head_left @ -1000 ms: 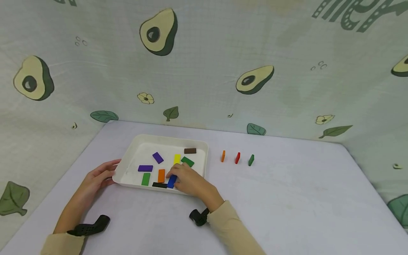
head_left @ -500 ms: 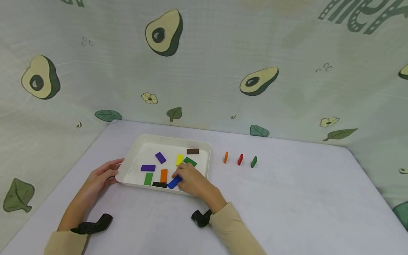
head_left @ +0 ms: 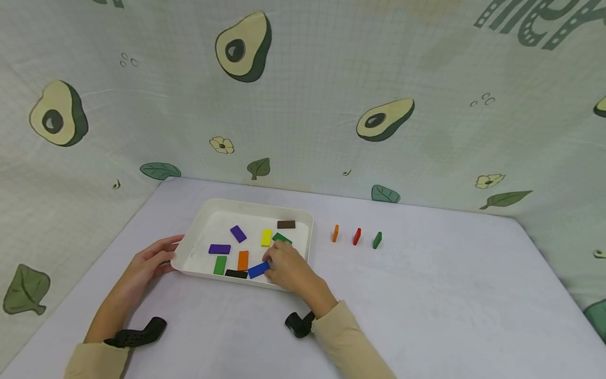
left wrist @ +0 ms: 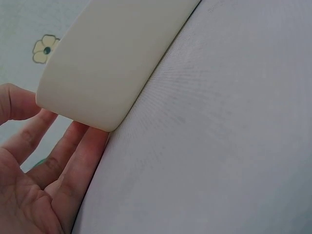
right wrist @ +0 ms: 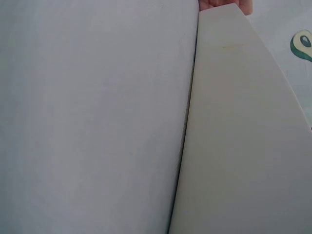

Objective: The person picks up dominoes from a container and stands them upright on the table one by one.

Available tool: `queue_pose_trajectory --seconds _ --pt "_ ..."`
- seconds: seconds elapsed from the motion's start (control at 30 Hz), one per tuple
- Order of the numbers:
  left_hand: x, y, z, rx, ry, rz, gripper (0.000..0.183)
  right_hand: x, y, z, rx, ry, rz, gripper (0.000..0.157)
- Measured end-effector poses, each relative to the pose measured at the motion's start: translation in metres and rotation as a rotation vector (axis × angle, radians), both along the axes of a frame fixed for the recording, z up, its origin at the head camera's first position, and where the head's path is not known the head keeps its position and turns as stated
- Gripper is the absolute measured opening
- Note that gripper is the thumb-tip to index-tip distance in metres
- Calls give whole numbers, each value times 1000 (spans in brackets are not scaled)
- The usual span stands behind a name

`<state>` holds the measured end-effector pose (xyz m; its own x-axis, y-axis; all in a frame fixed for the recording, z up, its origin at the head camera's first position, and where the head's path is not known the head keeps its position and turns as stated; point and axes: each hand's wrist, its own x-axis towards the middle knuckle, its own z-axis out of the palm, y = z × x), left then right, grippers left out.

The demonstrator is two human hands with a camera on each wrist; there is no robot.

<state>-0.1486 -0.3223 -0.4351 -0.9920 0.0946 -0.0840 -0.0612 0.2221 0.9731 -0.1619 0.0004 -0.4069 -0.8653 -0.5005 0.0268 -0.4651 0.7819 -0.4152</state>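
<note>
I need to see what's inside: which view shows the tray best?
The head view: it looks down into the tray, at the blocks, though the right hand hides part. Both wrist views show only the tray's outside, the left one where the left hand touches its corner.

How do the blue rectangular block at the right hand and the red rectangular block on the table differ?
The blue rectangular block is within the white rectangular tray; the red rectangular block is outside it, on the white table. The blue block shows its broad face, while the red block stands upright. The right hand is at the blue block's end; the red block is apart from both hands. Both are slim, plain-coloured blocks.
</note>
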Motion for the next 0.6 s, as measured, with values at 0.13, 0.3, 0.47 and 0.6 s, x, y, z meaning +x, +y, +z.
queue_pose_trajectory --seconds 0.13,0.3,0.47,0.6 --pt "0 0 0 6 -2 0 45 1 1 1 -6 -13 -6 18" --pt "0 0 0 0 -4 2 45 1 1 1 -9 -36 -7 17" --pt "0 0 -1 11 1 -4 45 2 1 3 -7 -50 6 18" --pt "-1 0 -1 24 0 -4 45 2 1 4 -22 -65 10 20"
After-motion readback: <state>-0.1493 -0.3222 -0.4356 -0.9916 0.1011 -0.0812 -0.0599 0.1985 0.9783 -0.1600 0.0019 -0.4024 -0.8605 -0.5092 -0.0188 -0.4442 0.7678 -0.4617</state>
